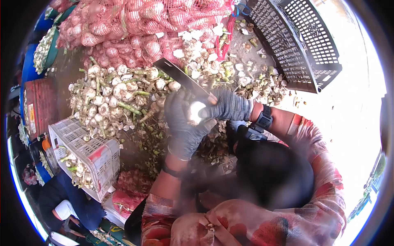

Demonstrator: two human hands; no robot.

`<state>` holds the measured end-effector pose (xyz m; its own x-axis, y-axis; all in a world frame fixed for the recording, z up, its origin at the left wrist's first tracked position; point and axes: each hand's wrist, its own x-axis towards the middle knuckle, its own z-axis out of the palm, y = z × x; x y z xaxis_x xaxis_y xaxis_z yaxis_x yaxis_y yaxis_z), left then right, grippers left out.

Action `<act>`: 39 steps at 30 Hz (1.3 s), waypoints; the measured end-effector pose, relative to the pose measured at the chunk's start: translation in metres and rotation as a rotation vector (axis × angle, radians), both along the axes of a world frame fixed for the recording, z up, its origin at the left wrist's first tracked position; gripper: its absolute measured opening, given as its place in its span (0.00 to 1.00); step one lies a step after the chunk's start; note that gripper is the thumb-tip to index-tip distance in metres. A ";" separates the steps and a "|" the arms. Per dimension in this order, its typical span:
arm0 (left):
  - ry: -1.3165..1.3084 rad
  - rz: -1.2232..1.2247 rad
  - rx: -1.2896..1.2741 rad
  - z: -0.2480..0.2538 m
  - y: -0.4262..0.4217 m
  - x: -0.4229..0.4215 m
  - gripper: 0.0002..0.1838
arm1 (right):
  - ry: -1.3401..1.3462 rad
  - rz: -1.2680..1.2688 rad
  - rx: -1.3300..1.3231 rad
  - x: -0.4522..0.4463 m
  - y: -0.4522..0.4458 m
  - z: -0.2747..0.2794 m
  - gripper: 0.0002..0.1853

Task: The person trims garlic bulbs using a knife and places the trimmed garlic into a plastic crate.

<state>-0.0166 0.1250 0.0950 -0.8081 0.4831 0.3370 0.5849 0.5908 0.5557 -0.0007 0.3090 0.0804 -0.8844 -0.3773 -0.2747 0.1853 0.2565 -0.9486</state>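
My left hand (pixel 182 127), in a grey glove and somewhat blurred, is closed around a white garlic bulb (pixel 197 111). Gripped in my right hand (pixel 232 105), also gloved, is a knife; its broad dark blade (pixel 180 75) points to the upper left. The right fingers touch the bulb's right side, and the fingers partly cover the bulb. A heap of garlic with green stems (pixel 108 96) lies on the ground just left of and beyond my hands. Cut stems and peelings (pixel 154 141) are scattered beneath them.
Red net sacks of garlic (pixel 135 30) are stacked at the top. A black crate (pixel 287 53) stands at upper right, a white crate (pixel 108 162) with garlic at lower left. Beyond it a person in dark clothes (pixel 63 197) bends over. A red crate (pixel 39 104) stands at left.
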 end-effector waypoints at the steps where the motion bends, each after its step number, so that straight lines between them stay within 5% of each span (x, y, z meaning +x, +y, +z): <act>1: -0.315 0.040 0.269 -0.006 -0.002 0.000 0.38 | 0.119 -0.018 -0.018 0.000 -0.003 -0.018 0.27; 2: -0.636 0.080 0.536 -0.016 -0.007 0.003 0.34 | 0.231 -0.038 -0.040 0.003 -0.006 -0.036 0.27; 4: -0.966 0.130 0.802 -0.033 -0.016 0.007 0.31 | -0.018 0.013 0.068 0.003 -0.004 -0.019 0.27; 7: -0.505 -0.178 -0.176 -0.037 -0.027 0.000 0.16 | 0.263 0.033 0.081 0.005 -0.002 -0.012 0.26; 12: -0.506 -0.027 -0.041 -0.047 -0.040 0.011 0.14 | 0.316 0.122 0.341 0.007 0.011 0.015 0.21; 14: -0.808 0.150 0.457 -0.031 -0.035 0.011 0.16 | 0.221 0.289 0.609 0.002 0.017 -0.005 0.17; 16: -0.798 0.312 0.284 -0.013 -0.060 0.006 0.14 | 0.045 0.199 0.720 0.004 0.028 -0.037 0.15; 17: -0.551 0.288 0.205 0.007 -0.075 0.001 0.13 | 0.058 0.123 0.716 0.007 0.040 -0.051 0.15; 18: -0.682 0.564 0.480 0.028 -0.094 -0.002 0.08 | 0.057 0.048 0.709 0.016 0.051 -0.063 0.15; 22: -0.288 0.694 1.364 0.104 -0.238 -0.048 0.30 | 0.100 -0.186 0.639 0.028 0.061 -0.060 0.17; 23: -0.507 0.525 1.518 0.110 -0.276 -0.036 0.37 | 0.145 -0.201 0.609 0.029 0.060 -0.067 0.17; 26: -0.599 0.888 1.331 0.067 -0.235 -0.041 0.36 | 0.186 -0.210 0.549 0.026 0.052 -0.072 0.16; 27: -0.807 0.740 1.037 0.020 -0.232 -0.030 0.34 | 0.184 -0.205 0.523 0.023 0.046 -0.069 0.16; 28: -1.035 0.866 0.591 0.008 -0.170 -0.028 0.29 | 0.077 -0.170 0.534 0.022 0.038 -0.054 0.16; 29: -0.861 0.535 0.390 -0.082 -0.189 0.000 0.19 | 0.092 -0.145 0.548 0.024 0.034 -0.054 0.16; 30: -0.849 0.447 0.030 -0.083 -0.141 0.019 0.19 | 0.104 -0.122 0.562 0.026 0.030 -0.054 0.16; 31: -1.115 0.466 0.025 -0.095 -0.117 0.032 0.18 | 0.099 -0.081 0.579 0.028 0.028 -0.050 0.16; 33: -0.802 0.458 -0.634 -0.131 -0.103 0.045 0.15 | 0.112 0.009 0.600 0.037 0.025 -0.059 0.17; 37: -0.769 0.405 -0.648 -0.135 -0.107 0.050 0.12 | 0.011 0.188 0.675 0.044 0.020 -0.060 0.17; 39: -1.221 0.582 0.288 -0.141 -0.110 0.049 0.17 | -0.040 0.276 0.668 0.041 0.015 -0.056 0.16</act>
